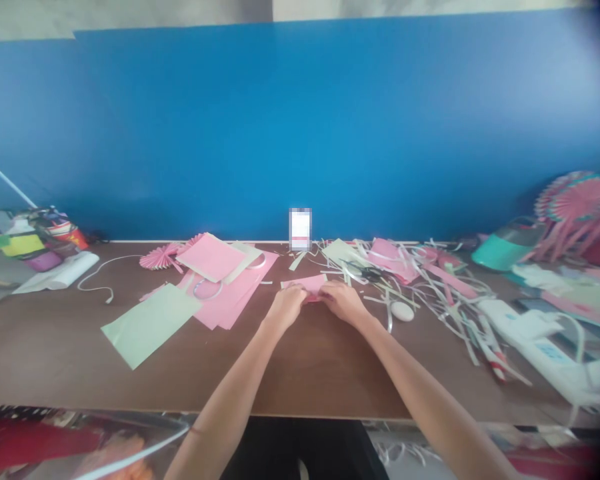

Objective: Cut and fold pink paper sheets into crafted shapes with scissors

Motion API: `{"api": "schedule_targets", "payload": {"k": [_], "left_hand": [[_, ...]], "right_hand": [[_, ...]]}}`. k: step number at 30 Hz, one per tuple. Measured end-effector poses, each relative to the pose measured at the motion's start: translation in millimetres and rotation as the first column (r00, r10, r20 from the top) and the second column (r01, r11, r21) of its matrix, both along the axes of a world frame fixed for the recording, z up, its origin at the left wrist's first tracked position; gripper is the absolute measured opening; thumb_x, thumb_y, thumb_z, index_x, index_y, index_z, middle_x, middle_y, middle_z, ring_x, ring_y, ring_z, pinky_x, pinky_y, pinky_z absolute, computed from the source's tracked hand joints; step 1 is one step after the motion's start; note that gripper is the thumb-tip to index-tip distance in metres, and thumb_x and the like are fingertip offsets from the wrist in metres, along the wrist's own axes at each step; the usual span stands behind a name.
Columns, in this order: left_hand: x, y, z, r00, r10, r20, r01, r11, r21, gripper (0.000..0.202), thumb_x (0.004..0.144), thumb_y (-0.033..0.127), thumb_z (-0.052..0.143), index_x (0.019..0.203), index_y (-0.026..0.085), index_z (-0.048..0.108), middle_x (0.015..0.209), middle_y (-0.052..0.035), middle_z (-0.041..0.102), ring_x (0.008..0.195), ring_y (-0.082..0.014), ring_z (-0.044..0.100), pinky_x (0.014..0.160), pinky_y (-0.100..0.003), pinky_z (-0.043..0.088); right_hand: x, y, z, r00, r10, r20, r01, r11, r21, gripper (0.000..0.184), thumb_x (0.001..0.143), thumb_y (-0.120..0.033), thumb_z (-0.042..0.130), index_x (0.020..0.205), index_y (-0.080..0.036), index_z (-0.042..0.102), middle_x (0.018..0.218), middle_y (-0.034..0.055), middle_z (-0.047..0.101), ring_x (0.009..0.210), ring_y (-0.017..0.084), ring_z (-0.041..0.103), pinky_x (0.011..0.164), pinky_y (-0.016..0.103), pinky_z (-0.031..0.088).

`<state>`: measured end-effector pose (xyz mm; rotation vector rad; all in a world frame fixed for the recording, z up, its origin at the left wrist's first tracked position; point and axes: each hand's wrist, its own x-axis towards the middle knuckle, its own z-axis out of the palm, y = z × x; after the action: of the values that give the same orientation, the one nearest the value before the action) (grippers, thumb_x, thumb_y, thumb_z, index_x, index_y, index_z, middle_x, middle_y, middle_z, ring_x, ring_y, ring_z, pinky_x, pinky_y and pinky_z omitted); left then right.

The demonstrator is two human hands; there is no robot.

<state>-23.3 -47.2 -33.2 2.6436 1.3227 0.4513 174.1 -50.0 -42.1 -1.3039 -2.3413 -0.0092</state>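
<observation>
We held the pink paper [314, 287] level between our hands, the left hand [287, 305] and right hand [343, 301] both pinching it just above the counter [325, 380], with scissors [365, 272] just beyond the right hand.

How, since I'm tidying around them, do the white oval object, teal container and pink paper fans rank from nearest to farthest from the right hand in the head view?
From the right hand, which is on the folded pink paper:
1. White oval object: just right of the hand, on the bench.
2. Teal container: farther right, toward the back.
3. Pink paper fans: far right, at the back.
</observation>
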Motion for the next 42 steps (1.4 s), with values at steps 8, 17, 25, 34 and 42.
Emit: {"api": "schedule_targets", "payload": {"k": [8,17,25,34,42], "left_hand": [[-0.2,7.3,-4.1,0.995,0.095,0.008,-0.095,0.994,0.057,0.027,0.092,0.018,0.042,0.102,0.023,0.067,0.1,-0.0051,0.065,0.102,-0.0184,0.054,0.087,-0.029,0.042],[-1.5,9.0,-2.7,0.998,0.03,0.053,-0.033,0.998,0.061,0.023,0.092,0.029,0.047,0.1,0.022,0.067,0.097,-0.0043,0.066,0.099,-0.019,0.055,0.087,-0.029,0.041],[1.3,10.1,-6.0,0.997,0.036,0.067,-0.041,0.996,0.08,0.018,0.09,0.025,0.049,0.098,0.019,0.065,0.098,-0.0069,0.062,0.104,-0.0221,0.052,0.088,-0.033,0.04],[1.5,7.0,-6.0,0.997,0.041,0.067,-0.046,0.996,0.077,0.017,0.091,0.019,0.045,0.099,0.02,0.06,0.1,-0.0055,0.06,0.096,-0.0188,0.054,0.085,-0.03,0.041],[0.9,9.0,-4.7,0.995,0.023,0.101,-0.03,0.997,0.068,0.02,0.092,0.021,0.044,0.102,0.021,0.062,0.1,-0.0046,0.064,0.097,-0.0197,0.056,0.088,-0.031,0.042]], "right_hand": [[-0.8,-0.4,-3.7,0.999,0.002,-0.042,-0.001,1.0,0.011,0.019,0.093,-0.028,0.049,0.082,-0.021,0.063,0.086,0.003,0.065,0.084,0.017,0.057,0.071,0.025,0.04],[-1.3,-1.7,-1.1,1.0,0.001,-0.009,-0.001,1.0,-0.018,0.021,0.095,-0.031,0.045,0.092,-0.022,0.063,0.092,0.0044,0.065,0.09,0.017,0.058,0.071,0.025,0.04],[-2.3,-3.3,1.2,1.0,0.023,0.003,-0.023,0.999,-0.024,0.019,0.094,-0.03,0.046,0.095,-0.021,0.062,0.095,0.0052,0.065,0.091,0.017,0.058,0.074,0.026,0.041],[-0.8,-1.9,0.6,0.999,0.023,0.022,-0.023,1.0,-0.013,0.015,0.092,-0.031,0.051,0.095,-0.02,0.062,0.093,0.0045,0.065,0.086,0.016,0.059,0.067,0.023,0.039],[0.0,-3.5,3.9,0.998,0.011,0.06,-0.01,1.0,-0.011,0.02,0.095,-0.029,0.046,0.106,-0.023,0.061,0.099,0.0056,0.067,0.09,0.017,0.06,0.071,0.025,0.04]]}}
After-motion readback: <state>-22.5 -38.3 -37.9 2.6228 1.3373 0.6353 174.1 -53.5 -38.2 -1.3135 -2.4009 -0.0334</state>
